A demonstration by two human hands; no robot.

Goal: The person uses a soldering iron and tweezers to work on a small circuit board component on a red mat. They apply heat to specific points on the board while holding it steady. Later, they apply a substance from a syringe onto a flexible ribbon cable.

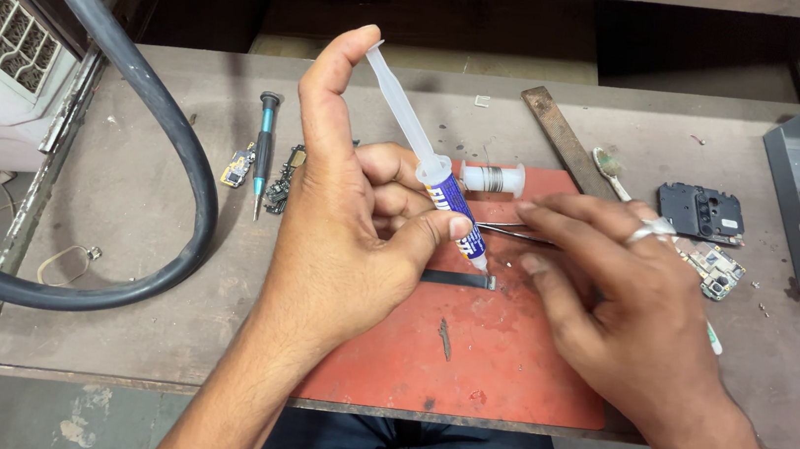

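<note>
A left hand (349, 239) tilts a clear plastic syringe with a blue label (426, 168), tip touching a thin dark strip (454, 279) on a red mat (504, 364). The right hand (610, 296) holds slim metal tweezers (503, 229) beside it on the grey counter (143, 316).

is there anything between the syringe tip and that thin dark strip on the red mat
Nothing visible. The left hand holds the syringe with its tip right at the end of the dark strip on the red mat. The right hand holds tweezers beside it.

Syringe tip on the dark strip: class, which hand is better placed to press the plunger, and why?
Left. The left hand already grips the syringe, its thumb at the plunger top; the right hand rests by the dark strip, touching tweezers.
</note>
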